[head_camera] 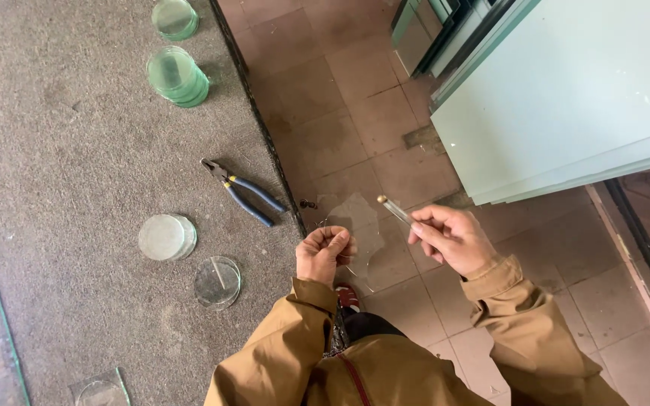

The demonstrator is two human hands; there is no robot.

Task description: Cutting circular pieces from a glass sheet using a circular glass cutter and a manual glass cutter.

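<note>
The left hand (325, 252) is pinching a clear, irregular glass piece (359, 225) by its lower left edge, fingers curled tight, and is holding it out over the tiled floor (340, 113) just past the table edge. The right hand (449, 237) is gripping a slim glass cutter (394, 210) like a pen, its metal tip pointing up and left and sitting close to the upper right edge of the glass piece; whether the tip is touching the glass cannot be told. Both hands are coming out of tan sleeves (295, 331). On the grey carpeted table (62, 150) to the left, blue-handled pliers (242, 193) are lying near the edge, with 2 small stacks of clear discs (167, 237) just below them and 2 taller greenish disc stacks (178, 75) farther up. Large pale glass sheets (566, 98) are leaning at the upper right, well apart from the hands.
</note>
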